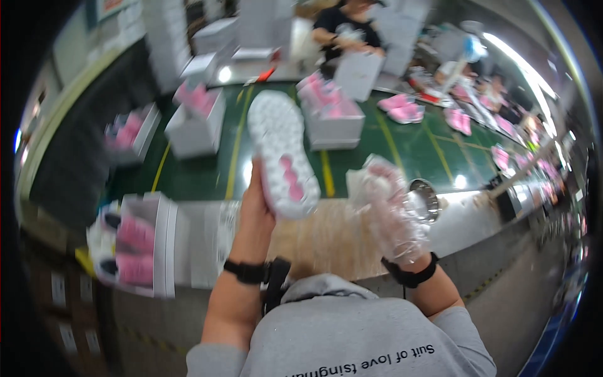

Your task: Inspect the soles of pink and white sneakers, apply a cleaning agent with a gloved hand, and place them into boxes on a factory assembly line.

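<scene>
My left hand [254, 204] is closed round the side of a sports shoe [282, 135], raised above the table. Its white, knobbly sole with a pink centre faces me; the upper is mostly hidden. My right hand [396, 220] wears a clear plastic glove. Its fingers are closed on a crumpled white cloth [360, 187], apart from the shoe. Close beside that hand is a round metal bowl [425, 201], whose contents I cannot make out.
An open white box [164, 245] with pink shoes stands at the near left. More boxes of shoes [333, 129] sit on the green conveyor belt [235, 166], with loose pink pairs [402, 110] farther right. Across it, a person [352, 38] handles a white box [359, 75].
</scene>
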A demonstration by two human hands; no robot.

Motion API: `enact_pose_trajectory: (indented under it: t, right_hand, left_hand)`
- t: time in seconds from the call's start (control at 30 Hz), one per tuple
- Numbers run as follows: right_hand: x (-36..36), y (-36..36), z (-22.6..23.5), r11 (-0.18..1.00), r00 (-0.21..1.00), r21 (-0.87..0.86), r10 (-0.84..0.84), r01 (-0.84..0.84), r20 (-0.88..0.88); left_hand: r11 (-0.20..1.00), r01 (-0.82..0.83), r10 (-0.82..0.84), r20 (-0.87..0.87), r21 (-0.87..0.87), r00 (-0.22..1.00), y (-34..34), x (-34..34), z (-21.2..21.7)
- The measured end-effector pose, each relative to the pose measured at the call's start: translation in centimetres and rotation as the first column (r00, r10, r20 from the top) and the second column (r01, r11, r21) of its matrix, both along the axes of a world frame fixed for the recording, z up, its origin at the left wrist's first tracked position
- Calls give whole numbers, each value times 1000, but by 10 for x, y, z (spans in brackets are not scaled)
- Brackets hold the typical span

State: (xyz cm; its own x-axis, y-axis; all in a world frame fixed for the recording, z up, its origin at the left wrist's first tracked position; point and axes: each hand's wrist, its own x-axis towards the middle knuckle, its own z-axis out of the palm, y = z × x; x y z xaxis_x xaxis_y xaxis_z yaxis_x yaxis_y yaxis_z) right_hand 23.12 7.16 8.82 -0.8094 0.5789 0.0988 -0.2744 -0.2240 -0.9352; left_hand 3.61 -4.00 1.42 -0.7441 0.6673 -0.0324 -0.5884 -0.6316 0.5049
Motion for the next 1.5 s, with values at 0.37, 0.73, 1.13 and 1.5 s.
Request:
enact_pose_trajectory:
  t: [0.37, 0.73, 1.13, 1.5]
  right_hand:
    - [-79, -30, -75, -112, 992, 993, 116, -33, 46]
    - [-98, -63, -31, -190, 913, 978, 378, -85, 153]
    - [-171, 67, -89, 223, 946, 951, -196, -214, 258]
    - [-169, 10, -115, 576, 848, 793, -305, -197, 433]
  left_hand:
    - [986, -156, 157, -28, 51, 987, -56, -12, -35]
    - [983, 150, -152, -12, -109, 988, -70, -11, -44]
    - [888, 154, -183, -26, -433, 983, -125, -87, -3]
    - [52, -987, -799, -587, 154, -134, -143, -406, 95]
